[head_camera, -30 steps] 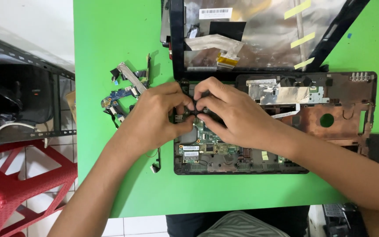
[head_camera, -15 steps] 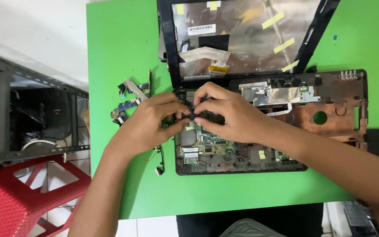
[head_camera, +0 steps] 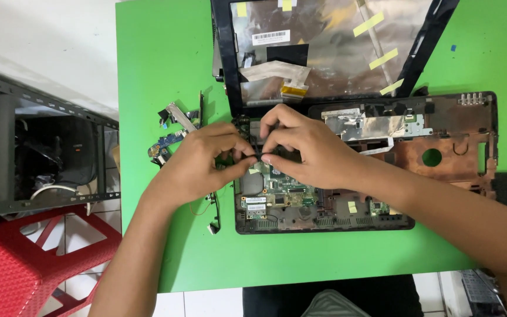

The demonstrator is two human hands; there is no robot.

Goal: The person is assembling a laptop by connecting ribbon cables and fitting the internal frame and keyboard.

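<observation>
Left hand (head_camera: 203, 161) and right hand (head_camera: 306, 149) both pinch a thin black cable (head_camera: 257, 154) stretched between their fingertips, directly over the opened black laptop base's (head_camera: 324, 220) upper-left corner.

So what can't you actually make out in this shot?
- What the left hand and right hand pinch: fingers cover it; only a thin dark cable shows.
- Board under the hands: hidden.
- Lid: top cut off by the frame edge.
- Loose parts: too small to identify.
</observation>
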